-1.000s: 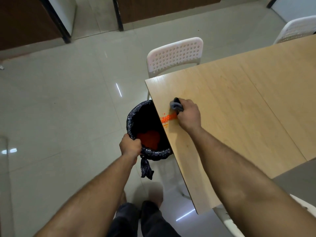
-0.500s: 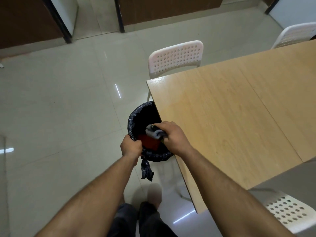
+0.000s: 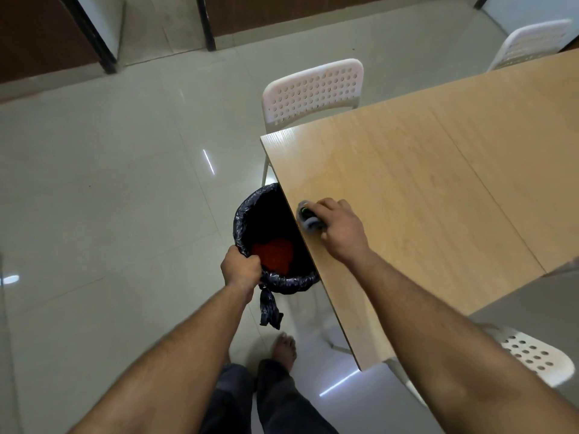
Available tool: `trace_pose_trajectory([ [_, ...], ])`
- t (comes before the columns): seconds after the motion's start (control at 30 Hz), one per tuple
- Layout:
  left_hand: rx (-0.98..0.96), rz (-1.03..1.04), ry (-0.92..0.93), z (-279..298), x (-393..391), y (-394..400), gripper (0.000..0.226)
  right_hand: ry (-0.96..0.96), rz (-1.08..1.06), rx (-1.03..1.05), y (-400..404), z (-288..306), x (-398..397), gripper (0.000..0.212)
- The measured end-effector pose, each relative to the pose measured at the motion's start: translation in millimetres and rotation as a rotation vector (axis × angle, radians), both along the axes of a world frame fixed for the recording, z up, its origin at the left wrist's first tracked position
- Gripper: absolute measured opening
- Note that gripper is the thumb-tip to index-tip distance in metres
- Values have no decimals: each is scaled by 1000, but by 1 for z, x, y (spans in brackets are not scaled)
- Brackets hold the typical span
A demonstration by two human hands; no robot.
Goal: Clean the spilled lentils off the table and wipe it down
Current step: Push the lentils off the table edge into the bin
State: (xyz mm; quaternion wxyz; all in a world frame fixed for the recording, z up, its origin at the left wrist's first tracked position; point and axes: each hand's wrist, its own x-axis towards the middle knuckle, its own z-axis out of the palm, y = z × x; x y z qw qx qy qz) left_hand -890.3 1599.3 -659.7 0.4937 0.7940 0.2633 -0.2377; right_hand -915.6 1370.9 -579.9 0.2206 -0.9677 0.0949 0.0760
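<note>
A light wooden table fills the right half of the view. My right hand rests on it close to its left edge, shut on a bunched grey cloth. A bin lined with a black bag stands on the floor against that edge, partly tucked under the tabletop. Orange-red lentils lie in a heap at its bottom. My left hand grips the bag's near rim. No lentils show on the tabletop.
A white perforated chair stands at the table's far end, another white chair at the top right, and a third chair's seat at the lower right. My legs and a bare foot are on the pale tiled floor.
My right hand swept the orange lentils off the table edge into the bin, passed over the bin mouth, and has come back onto the tabletop with the cloth. My left hand stayed on the bag's rim.
</note>
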Motion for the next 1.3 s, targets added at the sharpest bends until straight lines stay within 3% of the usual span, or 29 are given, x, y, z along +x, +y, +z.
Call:
trace_pose_trajectory([
  [0.3,-21,0,7,4,-15,2,26,-35,138,-73,71,1,-52,67],
  [0.47,-23,1,3,-8,-14,11,31,-177,358,-392,84,-1,-30,54],
  [0.67,-39,-9,-4,-13,-9,13,28,72,465,-703,98,3,44,27],
  [0.87,-48,-27,8,-19,-9,24,29,293,403,-895,131,4,22,30],
  [0.97,-45,-49,9,-19,-10,29,27,334,281,-799,142,0,-2,28],
  [1.1,-36,-73,3,-15,-15,34,25,334,25,-323,137,-6,-31,22],
  [1.2,-36,-78,17,-17,-20,38,25,285,-219,-15,138,-21,-47,38],
  [1.3,-6,-102,18,-26,-21,46,25,143,-459,157,144,-36,-54,59],
])
